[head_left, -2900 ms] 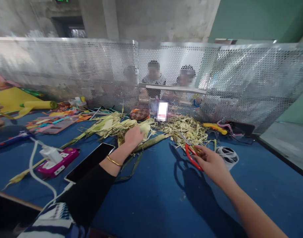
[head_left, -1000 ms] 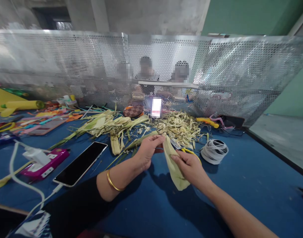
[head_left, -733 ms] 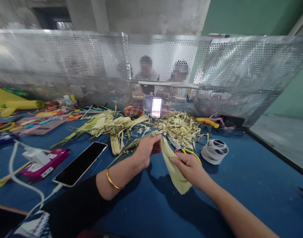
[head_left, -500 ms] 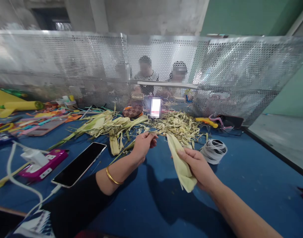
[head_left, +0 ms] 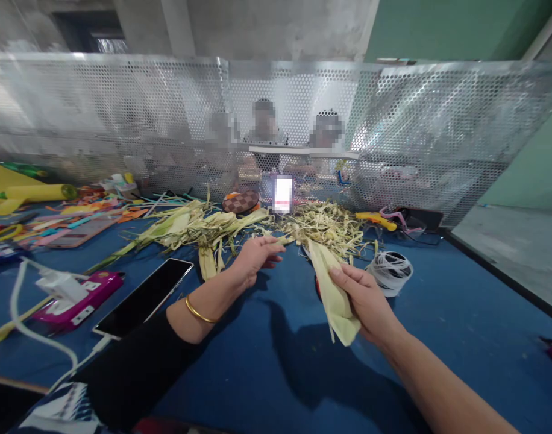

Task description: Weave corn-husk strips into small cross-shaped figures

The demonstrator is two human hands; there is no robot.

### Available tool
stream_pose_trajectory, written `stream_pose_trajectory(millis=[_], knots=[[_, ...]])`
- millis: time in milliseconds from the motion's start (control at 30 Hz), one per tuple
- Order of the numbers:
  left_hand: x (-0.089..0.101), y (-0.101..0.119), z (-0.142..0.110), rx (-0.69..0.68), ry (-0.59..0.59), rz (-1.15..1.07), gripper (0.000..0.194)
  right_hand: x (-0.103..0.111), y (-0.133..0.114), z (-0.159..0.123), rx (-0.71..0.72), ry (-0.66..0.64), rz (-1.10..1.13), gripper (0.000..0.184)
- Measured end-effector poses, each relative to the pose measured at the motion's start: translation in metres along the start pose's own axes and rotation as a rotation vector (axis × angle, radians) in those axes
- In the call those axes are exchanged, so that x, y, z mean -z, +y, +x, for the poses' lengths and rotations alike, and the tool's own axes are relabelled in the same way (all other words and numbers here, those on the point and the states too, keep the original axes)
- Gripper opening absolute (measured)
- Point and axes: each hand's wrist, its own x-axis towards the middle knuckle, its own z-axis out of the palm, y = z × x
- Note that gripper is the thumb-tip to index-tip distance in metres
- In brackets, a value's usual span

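My right hand (head_left: 364, 295) is closed on a pale green-yellow corn husk (head_left: 332, 289), thumb on top, its narrow end pointing away from me. A small red and dark thing shows behind the husk's left edge; what it is I cannot make out. To the left, my left hand (head_left: 258, 259) hovers over the blue table with its fingers stretched and apart, a gold bangle on the wrist. By its fingertips is a scrap of husk (head_left: 285, 240), at the edge of a heap of husk shreds (head_left: 330, 226). Larger husks (head_left: 181, 226) lie to the left.
A spool of white cord (head_left: 390, 272) stands right of my right hand. A phone (head_left: 144, 295) on a cable and a magenta power strip (head_left: 79, 301) lie at left. A perforated metal screen (head_left: 167, 120) closes off the back, with people behind it. Yellow-handled tool (head_left: 376, 221) at back right.
My left hand has moved slightly left and its fingers have opened from a pinch, leaving a husk scrap by the fingertips. The husk in my right hand has tilted slightly, uncovering something red.
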Motion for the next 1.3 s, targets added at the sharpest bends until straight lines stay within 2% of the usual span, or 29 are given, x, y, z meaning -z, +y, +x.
stream_pose_trajectory(millis=[67,133,233,300,433,567,800,867,933,1067,1133,1200,1300], knots=[[-0.005,-0.001,-0.008,0.01,-0.015,0.019,0.028,0.001,0.001,0.002,0.162,0.053,-0.192,0.04],[-0.009,-0.001,-0.017,0.001,-0.04,0.014,0.02,0.002,0.005,0.004,0.311,0.077,-0.409,0.042],[-0.015,-0.002,-0.029,-0.003,-0.237,-0.011,0.038,0.003,0.015,0.008,0.443,0.014,-0.672,0.042],[-0.018,-0.002,-0.034,-0.008,-0.322,-0.023,0.035,0.004,0.022,0.01,0.506,-0.058,-0.827,0.04],[-0.021,-0.005,-0.036,-0.009,-0.252,-0.14,0.02,0.004,0.03,0.011,0.564,-0.121,-1.039,0.037],[-0.022,-0.005,-0.032,-0.009,-0.182,-0.242,0.014,0.003,0.031,0.013,0.477,-0.109,-1.015,0.037],[-0.019,-0.006,-0.021,0.015,-0.08,-0.272,0.008,-0.005,0.024,0.008,0.316,-0.172,-0.764,0.038],[-0.019,-0.008,-0.017,-0.018,-0.054,-0.251,0.009,-0.008,0.022,0.007,0.254,-0.179,-0.692,0.039],[-0.018,-0.01,-0.014,-0.13,-0.028,-0.146,0.012,-0.011,0.021,0.007,0.177,-0.178,-0.609,0.04],[-0.014,-0.012,-0.01,-0.555,0.051,0.261,0.014,-0.012,0.02,0.007,0.093,-0.15,-0.514,0.041],[-0.012,-0.014,-0.008,-0.642,0.052,0.333,0.013,-0.012,0.021,0.007,0.102,-0.137,-0.522,0.04],[-0.012,-0.015,-0.006,-0.512,0.012,0.25,0.014,-0.011,0.023,0.007,0.13,-0.128,-0.557,0.039],[-0.013,-0.016,-0.005,-0.155,-0.067,-0.023,0.015,-0.009,0.026,0.009,0.155,-0.127,-0.62,0.039]])
